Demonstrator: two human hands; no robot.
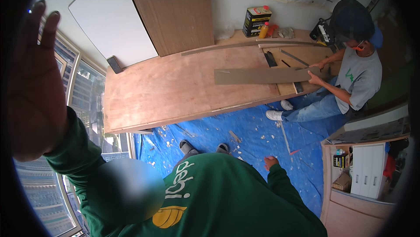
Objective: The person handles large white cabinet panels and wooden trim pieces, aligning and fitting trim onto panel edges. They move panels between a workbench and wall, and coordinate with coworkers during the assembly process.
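My left hand [37,79] is raised high at the left edge, close to the camera, its fingers stretched up with nothing seen in them. Lower down, my right hand [271,162] hangs beside my body over the blue sheet; its fingers are loosely bent and hold nothing that I can see. Beyond me runs a long wooden platform [162,92]. At its right end a co-worker [361,68] grips a long brown strip of board [249,76] with both hands; the strip lies across the platform top.
A white panel [113,22] and a brown wood panel [175,14] lean on the wall, with a small dark block [114,64] beside them. An adhesive can [257,22] and orange bottle [264,30] stand behind. Scraps litter the blue sheet [253,136]. A cabinet [367,171] stands right.
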